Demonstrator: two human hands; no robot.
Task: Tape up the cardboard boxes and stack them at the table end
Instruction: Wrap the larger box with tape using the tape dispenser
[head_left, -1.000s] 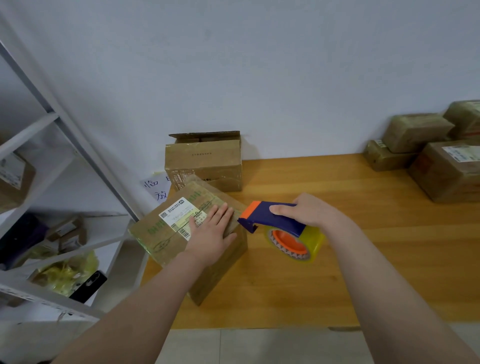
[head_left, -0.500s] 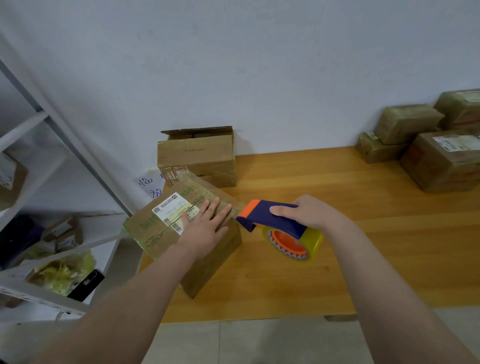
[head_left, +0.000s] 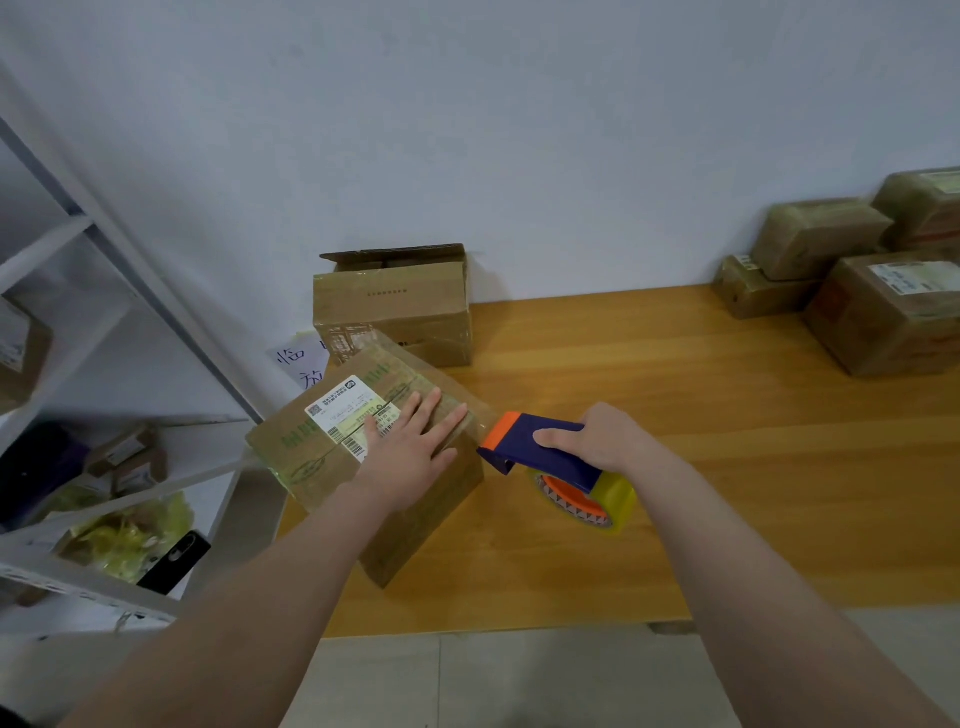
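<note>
A cardboard box (head_left: 317, 457) with a white shipping label lies at the left end of the wooden table (head_left: 727, 441), turned at an angle. My left hand (head_left: 410, 457) presses flat on its top, fingers straight. My right hand (head_left: 597, 441) grips the blue handle of a tape dispenser (head_left: 566, 467) with an orange tip and a clear yellowish roll. The dispenser's tip is at the box's right top edge. Behind the box, against the wall, stands a second cardboard box (head_left: 395, 306) with a raised flap.
Several taped boxes (head_left: 878, 291) are stacked at the table's far right end. A white metal shelf (head_left: 104, 467) stands left of the table with small boxes, yellow scraps and a black phone (head_left: 174, 564). A handwritten paper (head_left: 301, 361) hangs by the wall.
The view has shifted a little; both hands, the box and the dispenser keep nearly the same places relative to one another.
</note>
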